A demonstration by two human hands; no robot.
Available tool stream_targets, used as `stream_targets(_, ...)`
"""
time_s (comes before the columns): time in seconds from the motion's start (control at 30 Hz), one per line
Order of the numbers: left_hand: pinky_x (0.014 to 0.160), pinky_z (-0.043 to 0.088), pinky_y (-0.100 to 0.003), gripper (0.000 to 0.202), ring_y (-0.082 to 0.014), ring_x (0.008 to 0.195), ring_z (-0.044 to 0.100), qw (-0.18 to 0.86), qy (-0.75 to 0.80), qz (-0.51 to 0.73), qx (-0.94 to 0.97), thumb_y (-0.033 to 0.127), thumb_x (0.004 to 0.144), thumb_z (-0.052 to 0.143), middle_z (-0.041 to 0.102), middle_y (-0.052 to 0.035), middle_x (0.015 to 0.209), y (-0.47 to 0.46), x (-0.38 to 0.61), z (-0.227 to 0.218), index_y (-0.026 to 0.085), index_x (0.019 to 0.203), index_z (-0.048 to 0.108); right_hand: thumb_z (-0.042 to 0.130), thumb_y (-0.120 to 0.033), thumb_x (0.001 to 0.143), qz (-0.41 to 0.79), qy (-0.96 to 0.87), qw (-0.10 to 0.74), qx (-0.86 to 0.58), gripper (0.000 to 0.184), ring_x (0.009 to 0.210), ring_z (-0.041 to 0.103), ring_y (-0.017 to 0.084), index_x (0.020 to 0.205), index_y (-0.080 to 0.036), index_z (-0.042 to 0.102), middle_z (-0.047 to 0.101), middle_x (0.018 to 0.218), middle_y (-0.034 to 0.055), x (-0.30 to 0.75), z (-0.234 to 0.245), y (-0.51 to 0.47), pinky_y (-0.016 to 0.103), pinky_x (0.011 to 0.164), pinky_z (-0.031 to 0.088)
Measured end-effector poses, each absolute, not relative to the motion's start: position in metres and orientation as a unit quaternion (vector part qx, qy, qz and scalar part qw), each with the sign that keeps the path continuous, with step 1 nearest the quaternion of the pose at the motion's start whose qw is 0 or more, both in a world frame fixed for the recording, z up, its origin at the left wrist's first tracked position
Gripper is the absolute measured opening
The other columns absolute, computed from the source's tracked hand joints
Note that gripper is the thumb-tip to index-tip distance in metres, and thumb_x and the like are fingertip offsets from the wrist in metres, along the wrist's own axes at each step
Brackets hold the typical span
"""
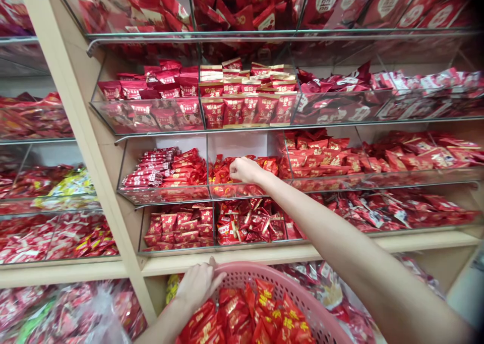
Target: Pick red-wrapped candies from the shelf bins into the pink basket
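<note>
My left hand (197, 284) grips the rim of a pink perforated plastic basket (252, 272) at the bottom centre, its thumb over the edge. Inside the basket lies a heap of red candy packets (236, 313) with gold lettering. My right hand (245, 170) is stretched out over a shelf bin of small red and gold packets (219, 171), its fingers curled closed. Whatever those fingers hold, if anything, is hidden. Just left of this hand, the adjoining compartment holds stacked red packets (185, 167), some with a checked pattern.
Glass-fronted shelves of red packets rise in several tiers, with clear dividers between bins. Red and gold packets (249, 107) fill a bin above my right hand. A wooden upright (81, 117) stands at left. Below the wooden ledge (170, 266) lie bagged packets (75, 308).
</note>
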State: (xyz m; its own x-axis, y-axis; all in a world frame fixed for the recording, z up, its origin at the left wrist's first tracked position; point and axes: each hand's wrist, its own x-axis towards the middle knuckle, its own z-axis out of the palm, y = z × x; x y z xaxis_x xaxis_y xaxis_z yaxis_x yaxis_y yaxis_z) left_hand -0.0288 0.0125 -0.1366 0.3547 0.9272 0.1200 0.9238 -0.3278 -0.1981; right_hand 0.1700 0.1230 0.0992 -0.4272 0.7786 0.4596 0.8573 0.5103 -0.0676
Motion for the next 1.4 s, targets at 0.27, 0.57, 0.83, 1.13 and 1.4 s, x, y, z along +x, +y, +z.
stream_targets(0.27, 0.070, 0.049, -0.045, 0.059, -0.0325, 0.081, 0.063, 0.116, -0.567, 0.006, -0.816, 0.046, 0.090, 0.024, 0.068, -0.0171, 0.086, 0.014, -0.030, -0.138, 0.005, 0.125, 0.047, 0.047, -0.023, 0.076, -0.082, -0.811, 0.323, -0.481, 0.019, 0.069, 0.058, 0.015, 0.075, -0.020, 0.066, 0.066, 0.072, 0.0026, 0.175, 0.092, 0.124, 0.022, 0.059, 0.035)
stream_targets(0.57, 0.071, 0.048, -0.042, 0.061, -0.0318, 0.084, 0.063, 0.103, -0.581, 0.013, -0.808, 0.048, 0.089, 0.024, 0.068, -0.0187, 0.087, 0.011, -0.027, -0.133, 0.003, 0.127, 0.045, 0.048, -0.022, 0.078, -0.054, -0.793, 0.406, -0.450, 0.019, 0.065, 0.056, 0.014, 0.072, -0.017, 0.065, 0.064, 0.066, 0.0021, 0.180, 0.092, 0.126, 0.022, 0.061, 0.037)
stream_targets(0.83, 0.066, 0.048, -0.039, 0.062, -0.0310, 0.080, 0.065, 0.112, -0.572, 0.009, -0.812, 0.051, 0.089, 0.022, 0.069, -0.0169, 0.083, 0.010, -0.028, -0.132, 0.006, 0.123, 0.047, 0.041, -0.024, 0.085, -0.073, -0.744, 0.520, -0.413, 0.021, 0.071, 0.052, 0.013, 0.079, -0.015, 0.059, 0.059, 0.075, 0.0029, 0.186, 0.093, 0.116, 0.024, 0.069, 0.037)
stream_targets(1.13, 0.066, 0.046, -0.038, 0.064, -0.0308, 0.079, 0.065, 0.108, -0.570, 0.015, -0.814, 0.055, 0.088, 0.019, 0.069, -0.0169, 0.084, 0.011, -0.028, -0.131, 0.008, 0.122, 0.047, 0.045, -0.027, 0.088, -0.027, -0.746, 0.584, -0.319, 0.017, 0.061, 0.044, 0.011, 0.077, -0.019, 0.055, 0.050, 0.072, -0.0003, 0.215, 0.039, 0.007, 0.024, 0.061, 0.037)
stream_targets(1.4, 0.065, 0.045, -0.037, 0.066, -0.0318, 0.081, 0.065, 0.097, -0.580, 0.023, -0.808, 0.054, 0.088, 0.020, 0.068, -0.0187, 0.081, 0.009, -0.023, -0.126, 0.004, 0.123, 0.045, 0.044, -0.024, 0.090, 0.167, -0.841, 0.358, -0.370, 0.014, 0.079, 0.051, 0.014, 0.083, -0.020, 0.056, 0.053, 0.083, 0.0025, 0.234, -0.059, -0.059, 0.027, 0.071, 0.040)
